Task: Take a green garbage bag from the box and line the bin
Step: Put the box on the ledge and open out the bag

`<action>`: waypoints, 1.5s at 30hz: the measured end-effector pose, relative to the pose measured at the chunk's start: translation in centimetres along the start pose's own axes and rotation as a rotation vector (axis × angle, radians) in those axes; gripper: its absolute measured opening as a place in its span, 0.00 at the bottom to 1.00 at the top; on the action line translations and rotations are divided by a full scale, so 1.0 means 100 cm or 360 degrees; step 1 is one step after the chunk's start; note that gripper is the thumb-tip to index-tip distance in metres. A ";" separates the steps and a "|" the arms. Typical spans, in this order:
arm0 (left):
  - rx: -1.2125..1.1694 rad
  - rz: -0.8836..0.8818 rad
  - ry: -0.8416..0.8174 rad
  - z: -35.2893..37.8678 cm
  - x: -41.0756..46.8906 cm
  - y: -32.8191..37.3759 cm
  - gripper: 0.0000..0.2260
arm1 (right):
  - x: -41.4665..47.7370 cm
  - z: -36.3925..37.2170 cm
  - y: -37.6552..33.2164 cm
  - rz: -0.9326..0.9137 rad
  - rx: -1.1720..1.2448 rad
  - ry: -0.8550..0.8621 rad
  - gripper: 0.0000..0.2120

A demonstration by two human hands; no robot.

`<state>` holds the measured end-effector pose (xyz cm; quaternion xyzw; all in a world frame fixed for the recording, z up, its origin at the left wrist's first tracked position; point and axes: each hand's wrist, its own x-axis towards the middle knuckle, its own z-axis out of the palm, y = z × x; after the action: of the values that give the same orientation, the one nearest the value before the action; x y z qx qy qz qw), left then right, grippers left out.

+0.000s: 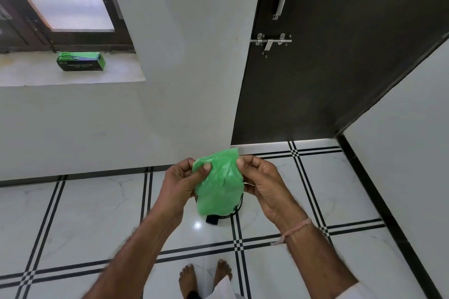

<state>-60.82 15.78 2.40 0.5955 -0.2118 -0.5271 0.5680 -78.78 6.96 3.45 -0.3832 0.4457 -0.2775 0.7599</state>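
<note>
One green garbage bag, still bunched, hangs between my two hands. My left hand pinches its upper left edge with thumb and fingers; my right hand pinches the upper right edge. One green box sits on the window ledge. One dark bin shows partly behind the bag.

The bin lies almost wholly hidden behind the green garbage bag (only a dark edge shows). Print on the box is too small to read.
</note>
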 end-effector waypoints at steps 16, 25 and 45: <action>-0.0128 -0.0065 -0.0187 0.013 -0.005 -0.004 0.16 | -0.006 0.021 0.022 -0.0381 -0.0494 0.0091 0.08; -0.0397 0.0024 0.0050 -0.009 0.000 -0.004 0.16 | 0.006 0.005 0.017 -0.0058 0.0163 0.0286 0.07; 0.0826 -0.0019 -0.0613 0.001 0.005 0.030 0.16 | 0.020 -0.016 -0.015 -0.0171 -0.0900 -0.0460 0.14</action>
<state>-59.74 14.55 4.91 0.6111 -0.4393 -0.5617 0.3436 -79.45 4.05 3.27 -0.6376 0.3717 -0.1251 0.6630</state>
